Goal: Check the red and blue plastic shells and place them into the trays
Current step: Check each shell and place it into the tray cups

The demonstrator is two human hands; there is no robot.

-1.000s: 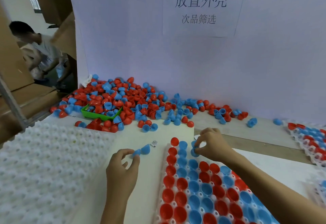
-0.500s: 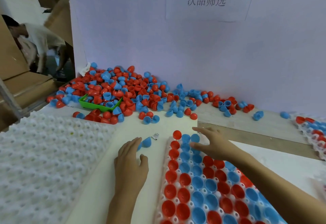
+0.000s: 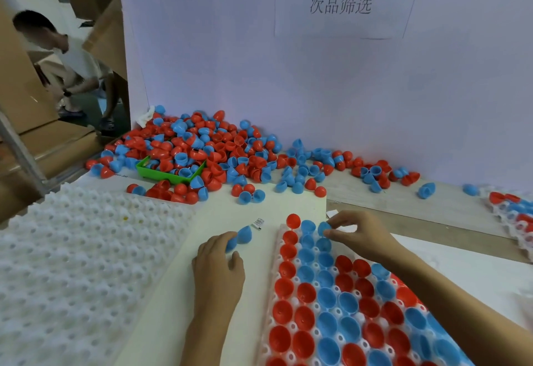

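Our right hand (image 3: 359,236) pinches a blue shell (image 3: 323,228) between thumb and fingertips at the far end of the tray (image 3: 274,262), over the third pocket of the top row. The risk, we judge, is a crooked seat: if we let go before the shell sits in its pocket, it may tip on its rim or roll off the far edge, which lies just beyond our fingers. Nudging the neighbouring blue one (image 3: 307,225) could also knock it loose, since the two are almost touching.

Our left hand (image 3: 217,267) rests palm down on the board, fingers loosely curled over a second shell (image 3: 243,234) that peeks out beyond the fingertips (whether we actually grip it or only touch it, we cannot tell). If it is loose, a small push might send it skidding toward the paper tag (image 3: 258,223) just past it.

The pile (image 3: 202,152) of unsorted shells lies well ahead of both hands, against the wall, with a green tray (image 3: 161,174) half buried in it. The filled pockets run back under our right forearm.
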